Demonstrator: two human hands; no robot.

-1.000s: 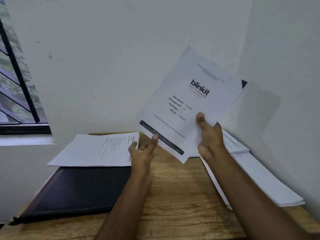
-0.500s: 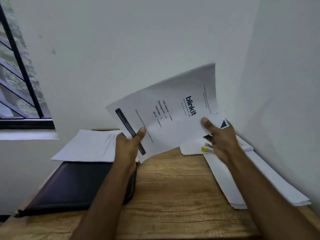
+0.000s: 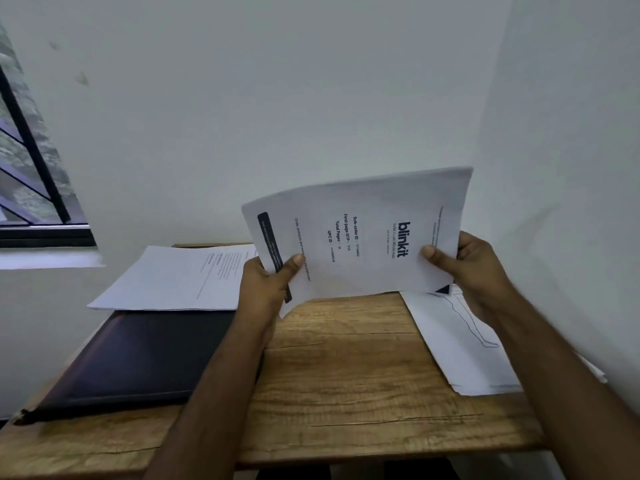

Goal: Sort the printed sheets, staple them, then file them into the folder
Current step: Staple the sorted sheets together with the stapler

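Head view: wooden desk point(image 3: 346, 393) nearest. Dark folder point(image 3: 138, 358) lies closed on desk's left part. Loose sheets point(image 3: 460, 341) lie on desk's right edge. Above desk's middle, left hand point(image 3: 266, 285) and right hand point(image 3: 474, 268) each pinch opposite ends of printed "blinkit" sheets point(image 3: 360, 237), turned sideways, clear of desk. Another printed sheet point(image 3: 180, 278) rests at desk's far left, overlapping folder.
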